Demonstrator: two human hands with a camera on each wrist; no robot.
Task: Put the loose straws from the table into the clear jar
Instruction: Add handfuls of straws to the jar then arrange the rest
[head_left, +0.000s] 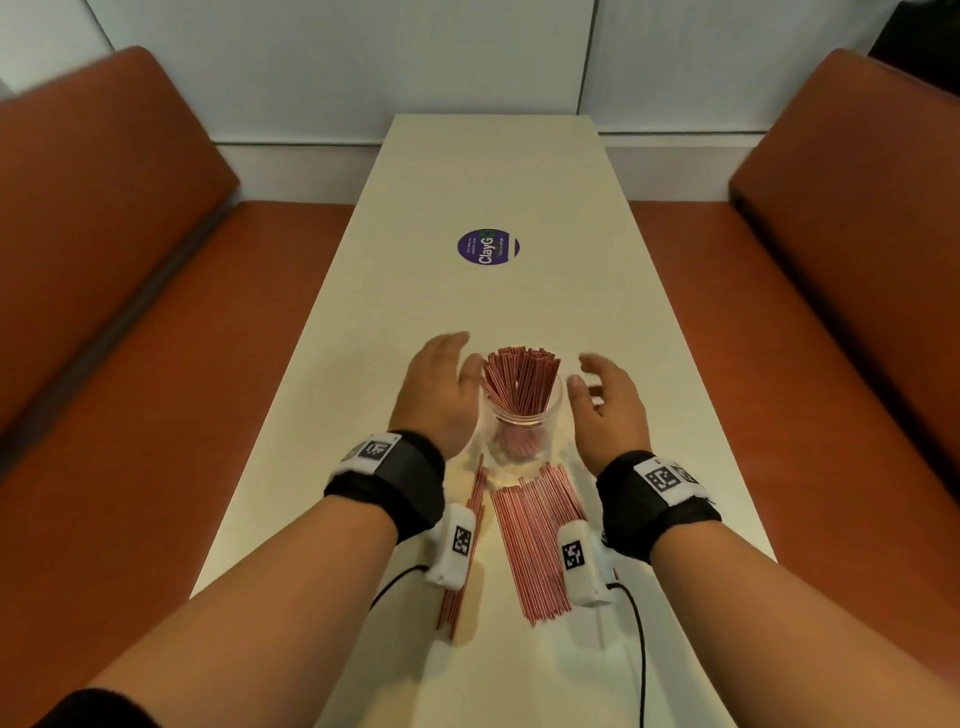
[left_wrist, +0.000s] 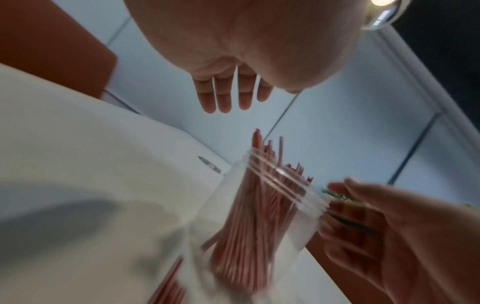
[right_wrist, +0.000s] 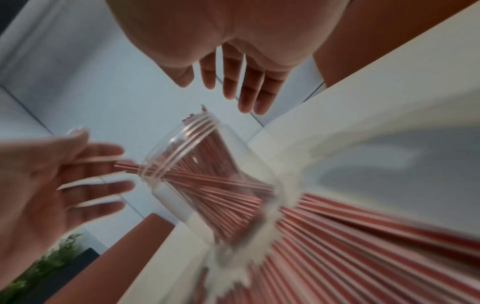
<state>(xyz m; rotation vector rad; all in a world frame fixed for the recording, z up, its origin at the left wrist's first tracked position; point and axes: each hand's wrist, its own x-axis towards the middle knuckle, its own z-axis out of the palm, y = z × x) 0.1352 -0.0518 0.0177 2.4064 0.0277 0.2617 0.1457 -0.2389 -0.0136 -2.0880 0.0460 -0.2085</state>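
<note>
A clear jar (head_left: 521, 415) stands upright on the cream table (head_left: 467, 291), packed with red-and-white straws (head_left: 519, 384) that fan out above its rim. My left hand (head_left: 441, 384) is beside the jar on its left, fingers straight, holding nothing. My right hand (head_left: 608, 395) hovers on the jar's right, fingers relaxed and spread, also holding nothing. Loose straws (head_left: 540, 540) lie in a flat row on the table nearer me, with a thinner bunch (head_left: 467, 540) to their left. The wrist views show the jar (left_wrist: 259, 216) (right_wrist: 207, 181) between both open palms.
A round purple sticker (head_left: 487, 248) lies farther along the table. Orange bench seats (head_left: 156, 322) (head_left: 810, 312) flank the table on both sides, and a white wall closes the far end. Black cables run from my wrist cameras over the near table edge.
</note>
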